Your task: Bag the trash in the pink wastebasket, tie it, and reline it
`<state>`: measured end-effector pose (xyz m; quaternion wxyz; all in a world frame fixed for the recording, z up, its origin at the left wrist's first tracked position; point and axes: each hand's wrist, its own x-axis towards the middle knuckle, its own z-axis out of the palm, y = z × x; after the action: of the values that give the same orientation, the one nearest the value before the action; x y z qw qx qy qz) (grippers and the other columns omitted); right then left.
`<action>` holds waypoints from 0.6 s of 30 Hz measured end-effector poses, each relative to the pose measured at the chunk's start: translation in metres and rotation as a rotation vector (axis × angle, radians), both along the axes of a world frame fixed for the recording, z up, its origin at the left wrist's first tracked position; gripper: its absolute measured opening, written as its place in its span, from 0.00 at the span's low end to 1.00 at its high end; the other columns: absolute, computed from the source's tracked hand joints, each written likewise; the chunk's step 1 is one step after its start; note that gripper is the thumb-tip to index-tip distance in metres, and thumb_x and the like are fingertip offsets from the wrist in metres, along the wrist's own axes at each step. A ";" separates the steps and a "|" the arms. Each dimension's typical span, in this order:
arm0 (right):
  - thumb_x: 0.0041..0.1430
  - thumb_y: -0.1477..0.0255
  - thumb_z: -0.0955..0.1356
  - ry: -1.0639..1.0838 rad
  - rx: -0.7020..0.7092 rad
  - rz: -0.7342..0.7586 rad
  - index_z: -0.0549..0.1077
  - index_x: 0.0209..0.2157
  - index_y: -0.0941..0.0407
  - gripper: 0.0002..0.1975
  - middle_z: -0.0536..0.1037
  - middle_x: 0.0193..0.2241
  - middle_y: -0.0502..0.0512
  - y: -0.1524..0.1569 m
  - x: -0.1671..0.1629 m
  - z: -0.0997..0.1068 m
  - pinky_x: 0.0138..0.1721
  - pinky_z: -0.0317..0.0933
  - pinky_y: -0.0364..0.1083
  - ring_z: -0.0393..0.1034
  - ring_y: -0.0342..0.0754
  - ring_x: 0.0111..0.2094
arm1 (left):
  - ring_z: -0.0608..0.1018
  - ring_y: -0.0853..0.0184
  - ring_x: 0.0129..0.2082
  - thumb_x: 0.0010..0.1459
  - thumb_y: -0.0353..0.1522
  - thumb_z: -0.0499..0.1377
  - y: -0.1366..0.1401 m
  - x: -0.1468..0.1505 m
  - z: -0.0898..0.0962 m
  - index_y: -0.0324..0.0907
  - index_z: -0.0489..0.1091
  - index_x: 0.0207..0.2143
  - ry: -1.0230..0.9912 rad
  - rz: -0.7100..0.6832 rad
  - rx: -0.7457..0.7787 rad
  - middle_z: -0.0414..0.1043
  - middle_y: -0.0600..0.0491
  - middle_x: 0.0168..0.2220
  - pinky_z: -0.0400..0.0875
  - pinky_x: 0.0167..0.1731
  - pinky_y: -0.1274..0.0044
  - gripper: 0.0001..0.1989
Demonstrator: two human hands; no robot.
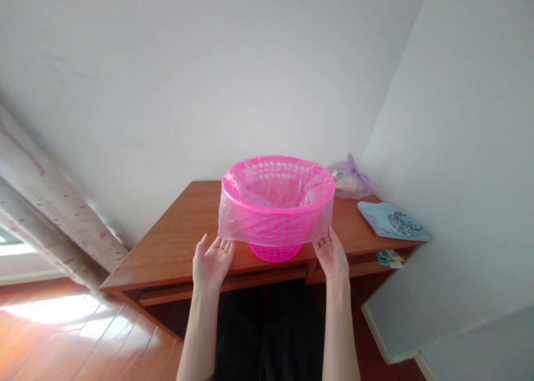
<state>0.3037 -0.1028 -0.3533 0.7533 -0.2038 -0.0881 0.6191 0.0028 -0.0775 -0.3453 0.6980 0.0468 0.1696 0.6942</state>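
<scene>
A pink plastic basket with a perforated wall stands upright on the wooden desk. A thin, see-through plastic bag lines its inside and folds over the rim, hanging down around the outside. My left hand is at the bag's lower left edge, palm up and open, with the thumb apart and the fingertips at the film. At the lower right edge is my right hand, also palm up, its fingers stretched and touching the hanging film. The fingertips of both hands are partly covered by the bag.
Behind the basket to the right sits a knotted translucent purple bag with things inside. A light blue pouch with a dark print lies at the desk's right end. Small packets show in the shelf below. A curtain hangs at left.
</scene>
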 end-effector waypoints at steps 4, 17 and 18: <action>0.51 0.78 0.73 -0.026 0.036 -0.002 0.75 0.36 0.58 0.09 0.79 0.36 0.50 0.001 0.001 -0.003 0.29 0.69 0.37 0.73 0.37 0.31 | 0.80 0.67 0.41 0.68 0.29 0.45 -0.001 0.002 0.008 0.36 0.67 0.49 -0.036 0.096 0.028 0.78 0.44 0.37 0.76 0.44 0.78 0.15; 0.59 0.70 0.67 0.004 0.103 0.097 0.75 0.43 0.57 0.11 0.80 0.42 0.53 0.025 0.009 0.001 0.43 0.72 0.45 0.76 0.43 0.42 | 0.81 0.67 0.32 0.57 0.17 0.45 0.027 -0.008 -0.024 0.33 0.71 0.41 0.046 -0.071 -0.010 0.78 0.45 0.33 0.78 0.35 0.78 0.17; 0.60 0.67 0.65 -0.020 0.106 0.124 0.74 0.44 0.58 0.13 0.80 0.42 0.55 0.032 0.013 0.008 0.43 0.72 0.47 0.76 0.45 0.43 | 0.81 0.66 0.32 0.58 0.18 0.46 0.037 -0.011 -0.020 0.32 0.71 0.40 0.055 -0.089 -0.025 0.78 0.44 0.33 0.78 0.34 0.77 0.16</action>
<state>0.3166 -0.0712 -0.3449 0.7222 -0.1636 -0.1408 0.6571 -0.0081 -0.0404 -0.3652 0.7238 0.0645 0.1950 0.6587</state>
